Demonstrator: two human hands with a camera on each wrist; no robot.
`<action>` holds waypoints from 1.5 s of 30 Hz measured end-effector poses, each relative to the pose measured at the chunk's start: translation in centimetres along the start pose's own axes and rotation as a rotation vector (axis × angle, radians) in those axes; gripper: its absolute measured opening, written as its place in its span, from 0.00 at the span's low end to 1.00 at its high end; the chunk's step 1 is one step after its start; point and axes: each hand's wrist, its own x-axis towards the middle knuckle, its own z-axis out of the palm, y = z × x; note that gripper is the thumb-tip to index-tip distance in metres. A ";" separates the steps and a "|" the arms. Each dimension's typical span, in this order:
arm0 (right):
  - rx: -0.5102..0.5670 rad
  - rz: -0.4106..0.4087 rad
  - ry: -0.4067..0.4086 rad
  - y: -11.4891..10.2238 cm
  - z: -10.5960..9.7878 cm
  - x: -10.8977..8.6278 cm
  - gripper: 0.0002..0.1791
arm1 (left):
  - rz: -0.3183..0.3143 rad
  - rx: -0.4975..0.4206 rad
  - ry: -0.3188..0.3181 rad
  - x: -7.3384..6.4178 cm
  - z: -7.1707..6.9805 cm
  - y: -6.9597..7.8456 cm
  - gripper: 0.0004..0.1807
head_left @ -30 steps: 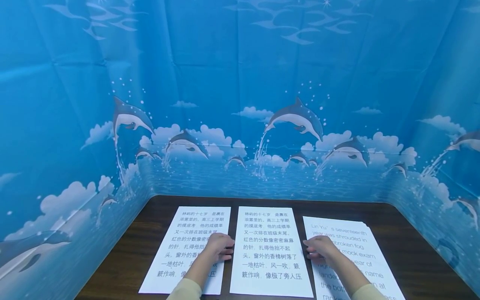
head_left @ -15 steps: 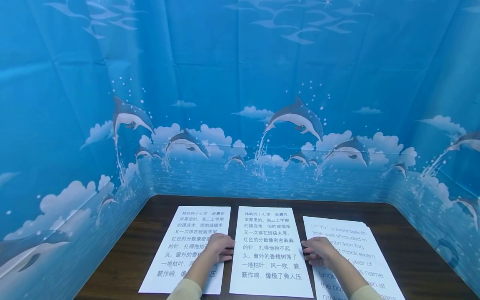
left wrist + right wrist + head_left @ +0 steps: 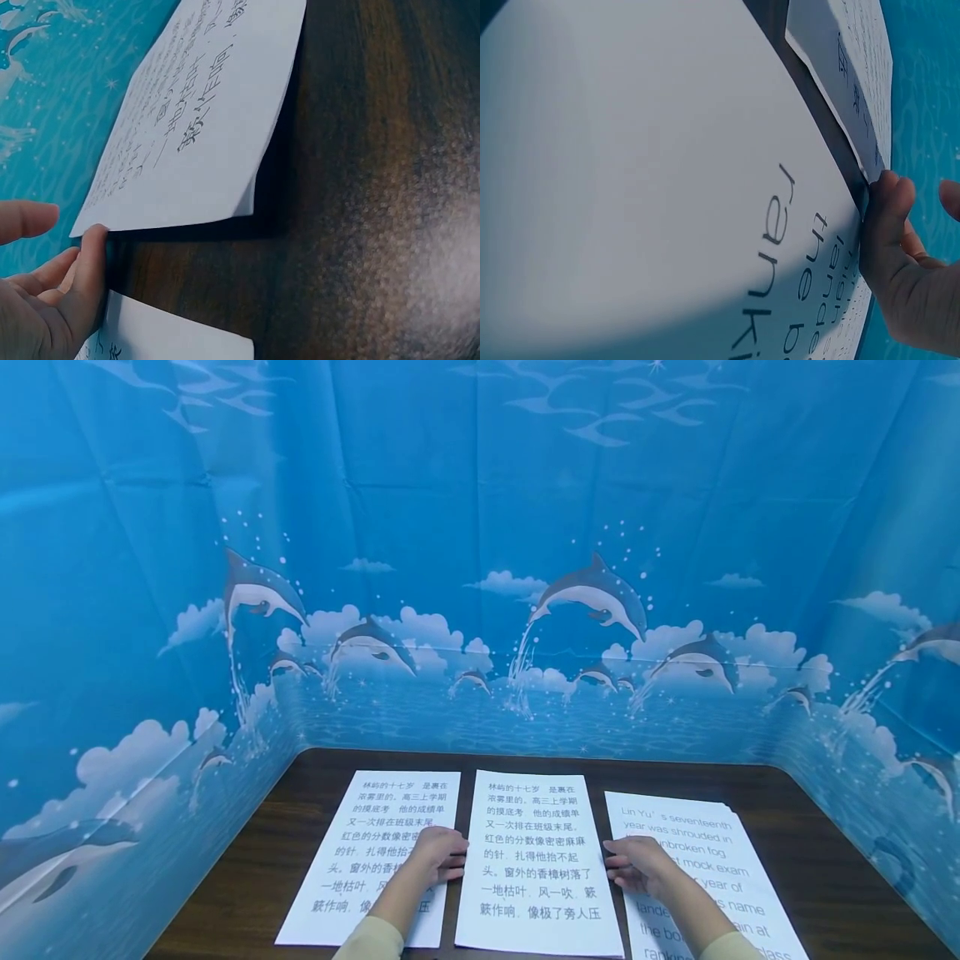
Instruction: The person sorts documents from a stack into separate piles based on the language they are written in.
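Observation:
In the head view, the middle white paper [image 3: 528, 931], printed with Chinese text, is between my two hands. My left hand [image 3: 438, 852] reaches across the left paper [image 3: 322, 918] to its left edge. My right hand [image 3: 637, 864] is at its right edge, above the right paper [image 3: 750, 843] with English text. In the left wrist view, the left fingertips [image 3: 95, 231] touch the edge from below, the thumb held apart. The paper's edge stands slightly raised, with a dark shadow under it. In the right wrist view, right fingertips [image 3: 891, 180] meet the opposite edge, thumb also apart.
All the papers are on a dark wood-grain table [image 3: 247, 852]. A blue curtain [image 3: 465, 527] printed with dolphins and clouds surrounds it at the back and both sides. Corners of more than one sheet show at the right paper's top right.
My right hand has shifted slightly left to the middle paper's edge. In the last half second, the paper's near edge has come a little toward the camera. The left hand is almost unmoved.

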 end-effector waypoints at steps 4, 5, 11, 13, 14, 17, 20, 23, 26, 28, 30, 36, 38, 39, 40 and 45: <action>0.011 -0.020 -0.011 0.2 0.2 0.0 0.27 | 0.004 0.024 0.020 0.1 0.1 0.0 0.21; 0.008 -0.027 -0.012 0.2 0.2 0.1 0.26 | 0.005 0.026 0.021 0.1 0.1 0.0 0.21; -0.056 -0.029 0.012 0.2 0.7 0.2 0.18 | 0.001 0.025 0.030 0.0 0.3 0.0 0.19; -0.081 -0.023 0.024 0.1 0.9 0.1 0.17 | -0.002 0.025 0.036 -0.1 0.3 0.0 0.19; -0.092 -0.018 0.030 0.1 0.9 0.1 0.16 | -0.004 0.023 0.037 -0.1 0.3 0.0 0.18; -0.116 -0.022 0.042 0.2 1.1 0.1 0.15 | -0.006 0.012 0.034 -0.2 0.4 -0.1 0.18; -0.115 -0.031 0.038 0.4 1.2 0.3 0.13 | -0.002 0.001 0.025 -0.2 0.4 -0.1 0.18; -0.109 -0.035 0.026 0.6 1.2 0.4 0.12 | 0.003 0.001 0.021 -0.2 0.4 -0.2 0.18; -0.107 -0.031 0.022 0.7 1.3 0.4 0.11 | 0.001 0.001 0.023 -0.2 0.4 -0.2 0.19; -0.105 -0.027 0.025 0.7 1.4 0.3 0.11 | -0.004 0.003 0.025 -0.2 0.4 -0.2 0.19; -0.107 -0.028 0.029 0.7 1.4 0.1 0.10 | -0.005 0.001 0.021 -0.1 0.4 -0.1 0.20; -0.127 -0.049 0.033 0.7 1.5 -0.3 0.08 | -0.003 0.011 0.014 0.0 0.4 -0.1 0.18; -0.131 -0.057 0.034 0.8 1.6 -0.2 0.07 | -0.002 0.019 0.013 0.1 0.4 -0.2 0.18; -0.135 -0.063 0.029 0.8 1.6 -0.2 0.07 | -0.002 0.023 0.014 0.1 0.4 -0.2 0.18; -0.139 -0.069 0.026 0.9 1.6 -0.1 0.07 | -0.002 0.027 0.013 0.1 0.4 -0.2 0.17; -0.157 -0.090 0.014 1.0 1.6 -0.1 0.07 | 0.001 0.035 0.001 0.1 0.4 0.0 0.17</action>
